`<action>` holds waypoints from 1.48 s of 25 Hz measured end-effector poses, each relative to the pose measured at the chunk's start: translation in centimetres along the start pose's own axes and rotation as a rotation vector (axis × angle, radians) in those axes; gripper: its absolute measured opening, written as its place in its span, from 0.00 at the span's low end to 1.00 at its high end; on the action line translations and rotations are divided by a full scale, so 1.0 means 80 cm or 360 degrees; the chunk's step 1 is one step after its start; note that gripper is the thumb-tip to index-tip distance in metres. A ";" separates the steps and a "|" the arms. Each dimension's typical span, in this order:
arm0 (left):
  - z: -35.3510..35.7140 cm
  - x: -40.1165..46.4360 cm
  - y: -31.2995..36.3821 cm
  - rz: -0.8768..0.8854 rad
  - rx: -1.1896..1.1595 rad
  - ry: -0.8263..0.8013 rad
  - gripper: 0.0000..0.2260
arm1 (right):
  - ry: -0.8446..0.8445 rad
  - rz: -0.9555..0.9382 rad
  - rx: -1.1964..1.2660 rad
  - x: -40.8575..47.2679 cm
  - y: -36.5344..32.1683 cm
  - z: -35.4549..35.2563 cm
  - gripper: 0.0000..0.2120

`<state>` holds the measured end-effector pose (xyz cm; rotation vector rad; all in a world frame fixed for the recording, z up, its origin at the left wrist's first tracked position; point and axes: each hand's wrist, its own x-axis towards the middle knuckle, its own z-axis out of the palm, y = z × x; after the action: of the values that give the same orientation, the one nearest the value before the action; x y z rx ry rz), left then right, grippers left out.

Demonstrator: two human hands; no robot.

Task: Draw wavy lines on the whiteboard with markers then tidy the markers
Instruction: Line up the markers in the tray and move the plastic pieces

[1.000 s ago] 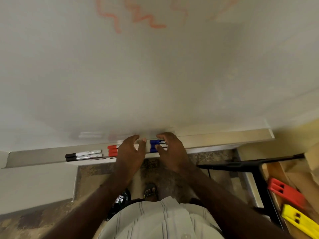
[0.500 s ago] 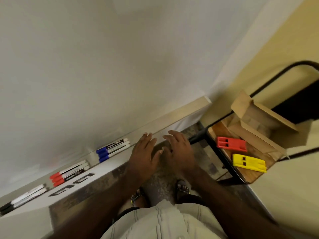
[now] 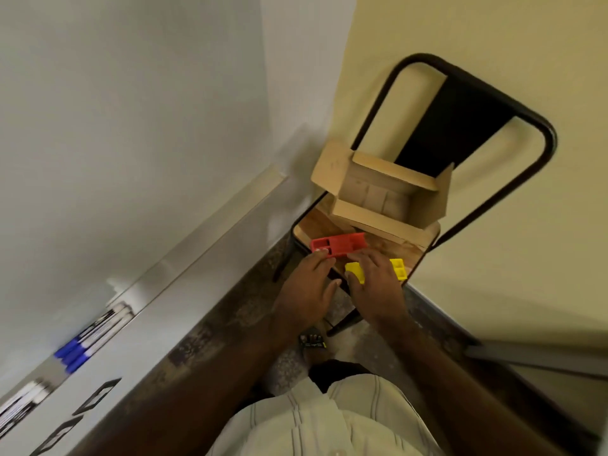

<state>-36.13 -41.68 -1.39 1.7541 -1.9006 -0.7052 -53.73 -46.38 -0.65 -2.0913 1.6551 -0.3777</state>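
Observation:
A red plastic holder (image 3: 339, 245) and a yellow plastic holder (image 3: 399, 269) lie on the wooden seat of a chair (image 3: 317, 225). The fingertips of my left hand (image 3: 307, 289) touch the near edge of the red holder, with the thumb spread away. My right hand (image 3: 375, 286) lies over the middle of the yellow holder, thumb against its near end. Blue-capped markers (image 3: 74, 353) rest on the whiteboard's tray (image 3: 204, 248) at lower left. More markers (image 3: 19, 403) show blurred at the frame edge. The whiteboard (image 3: 115, 126) fills the left.
An open cardboard box (image 3: 385, 195) sits at the back of the chair seat, in front of the black metal chair back (image 3: 460, 126). A yellow wall (image 3: 493, 258) stands right of the chair. My foot (image 3: 312, 340) is on the patterned floor below.
My view has swung right from the marker tray to the chair. Both hands left the tray and reached onto the red and yellow holders.

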 end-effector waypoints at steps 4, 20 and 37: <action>0.043 0.034 0.023 0.0083 0.0114 -0.0188 0.17 | -0.0046 0.0188 -0.0016 -0.003 0.062 -0.029 0.14; 0.118 0.062 0.016 0.0196 0.0551 -0.0256 0.09 | -0.0334 0.0095 -0.0342 0.016 0.138 -0.028 0.12; -0.091 -0.126 -0.149 -0.0350 0.0211 0.0662 0.12 | -0.0286 -0.1120 -0.0254 0.066 -0.157 0.092 0.14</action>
<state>-21.56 -32.77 -3.40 2.0258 -1.5181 -0.2579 -38.31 -47.91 -1.05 -2.6972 0.8286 -0.2594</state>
